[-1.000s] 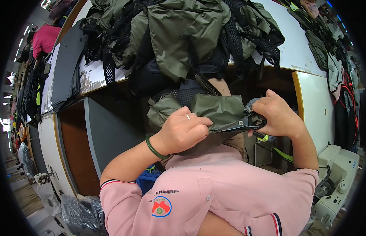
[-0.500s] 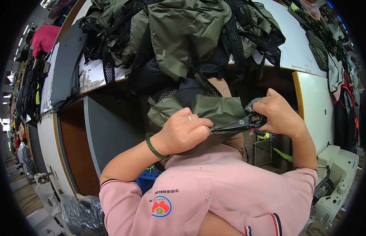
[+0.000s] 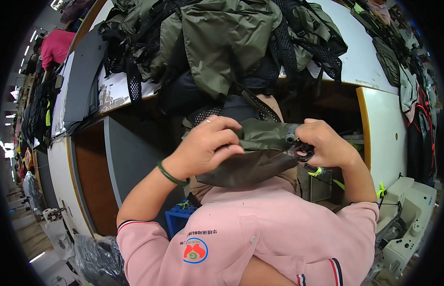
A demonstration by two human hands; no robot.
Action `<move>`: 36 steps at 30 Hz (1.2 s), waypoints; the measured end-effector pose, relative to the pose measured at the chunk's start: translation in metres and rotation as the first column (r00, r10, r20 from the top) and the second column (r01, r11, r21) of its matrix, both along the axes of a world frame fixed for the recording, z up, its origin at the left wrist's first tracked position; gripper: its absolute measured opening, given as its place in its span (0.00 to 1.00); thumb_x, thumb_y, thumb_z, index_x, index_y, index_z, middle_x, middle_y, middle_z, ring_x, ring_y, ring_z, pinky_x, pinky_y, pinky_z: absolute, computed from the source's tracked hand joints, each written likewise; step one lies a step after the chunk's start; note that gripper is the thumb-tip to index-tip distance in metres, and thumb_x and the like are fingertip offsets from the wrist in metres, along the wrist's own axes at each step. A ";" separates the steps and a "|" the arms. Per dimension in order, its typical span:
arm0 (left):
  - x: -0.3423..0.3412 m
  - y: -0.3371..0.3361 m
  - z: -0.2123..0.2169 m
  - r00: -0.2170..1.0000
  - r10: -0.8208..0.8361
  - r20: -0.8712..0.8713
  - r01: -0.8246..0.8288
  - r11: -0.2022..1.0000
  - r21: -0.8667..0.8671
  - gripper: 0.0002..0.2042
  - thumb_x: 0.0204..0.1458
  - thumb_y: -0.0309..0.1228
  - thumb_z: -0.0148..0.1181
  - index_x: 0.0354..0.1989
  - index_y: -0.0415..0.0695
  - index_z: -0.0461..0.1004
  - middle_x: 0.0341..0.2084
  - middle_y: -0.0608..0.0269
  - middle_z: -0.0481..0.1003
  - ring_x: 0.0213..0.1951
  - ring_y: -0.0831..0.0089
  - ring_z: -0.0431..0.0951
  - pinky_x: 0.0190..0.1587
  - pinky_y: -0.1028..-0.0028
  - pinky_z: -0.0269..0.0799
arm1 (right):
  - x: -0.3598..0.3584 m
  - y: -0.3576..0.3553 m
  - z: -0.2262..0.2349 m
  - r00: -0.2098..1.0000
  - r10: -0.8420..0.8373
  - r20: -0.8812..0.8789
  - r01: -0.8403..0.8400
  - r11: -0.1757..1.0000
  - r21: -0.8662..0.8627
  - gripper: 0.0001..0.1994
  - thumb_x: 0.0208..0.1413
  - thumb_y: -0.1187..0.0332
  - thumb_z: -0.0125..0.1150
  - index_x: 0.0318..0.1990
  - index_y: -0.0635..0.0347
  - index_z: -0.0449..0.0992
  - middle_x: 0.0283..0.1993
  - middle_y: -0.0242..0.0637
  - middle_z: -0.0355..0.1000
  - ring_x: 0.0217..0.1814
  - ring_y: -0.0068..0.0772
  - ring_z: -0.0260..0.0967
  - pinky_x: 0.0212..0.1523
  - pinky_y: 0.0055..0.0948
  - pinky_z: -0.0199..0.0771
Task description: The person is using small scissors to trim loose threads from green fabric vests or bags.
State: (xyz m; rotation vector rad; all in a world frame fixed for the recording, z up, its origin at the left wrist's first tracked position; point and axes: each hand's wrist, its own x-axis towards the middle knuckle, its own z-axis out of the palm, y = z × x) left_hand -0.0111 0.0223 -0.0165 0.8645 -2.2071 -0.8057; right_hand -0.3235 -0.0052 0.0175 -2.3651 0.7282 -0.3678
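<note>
My left hand (image 3: 206,145) grips the left side of an olive-green fabric piece (image 3: 260,152) held up in front of my chest; a ring shows on one finger and a green band sits on that wrist. My right hand (image 3: 327,143) pinches the fabric's right end, where a small pair of black snips (image 3: 303,150) sits between the fingers. The fabric folds over between the two hands, its darker underside facing me. My pink shirt fills the lower part of the view.
A heap of olive-green bags with black mesh straps (image 3: 222,43) covers the white worktable (image 3: 360,62) ahead. Dark grey fabric sheets (image 3: 81,81) lie at the left. A white sewing machine (image 3: 412,214) stands at the lower right. A blue crate (image 3: 176,219) sits below.
Both hands have stayed on the fabric. The left hand's fingers have curled further over the fold, and the fabric has shifted slightly between the hands.
</note>
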 end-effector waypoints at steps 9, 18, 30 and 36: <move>0.022 0.000 0.011 0.967 -0.007 0.255 0.033 0.995 -0.099 0.09 0.42 0.26 0.70 0.32 0.46 0.77 0.30 0.66 0.74 0.35 0.65 0.74 0.41 0.67 0.68 | -0.013 0.002 0.002 0.996 -0.012 -0.085 0.013 1.000 0.011 0.13 0.39 0.72 0.69 0.23 0.59 0.66 0.21 0.40 0.64 0.24 0.48 0.61 0.32 0.36 0.62; 0.011 0.021 0.011 0.995 0.024 0.101 0.050 0.742 -0.669 0.13 0.36 0.23 0.68 0.32 0.48 0.76 0.28 0.69 0.72 0.32 0.70 0.73 0.39 0.67 0.67 | -0.019 0.007 -0.004 0.995 -0.048 -0.090 0.042 0.997 -0.065 0.18 0.33 0.68 0.72 0.23 0.57 0.64 0.21 0.36 0.62 0.24 0.45 0.60 0.31 0.35 0.56; 0.008 0.019 0.013 0.997 -0.061 0.039 0.072 0.820 -0.567 0.13 0.36 0.21 0.69 0.32 0.43 0.75 0.28 0.66 0.73 0.25 0.71 0.72 0.30 0.71 0.66 | 0.005 0.012 0.016 0.967 -0.185 -0.173 0.099 0.905 -0.415 0.22 0.29 0.58 0.78 0.24 0.56 0.67 0.22 0.32 0.64 0.26 0.36 0.66 0.33 0.34 0.57; 0.006 0.018 0.012 0.999 -0.050 0.020 0.053 0.853 -0.519 0.13 0.36 0.21 0.69 0.31 0.43 0.74 0.28 0.65 0.73 0.25 0.71 0.72 0.28 0.71 0.66 | 0.005 0.013 0.014 0.966 -0.199 -0.168 0.092 0.865 -0.493 0.19 0.30 0.65 0.77 0.26 0.56 0.68 0.23 0.31 0.66 0.26 0.35 0.67 0.35 0.34 0.59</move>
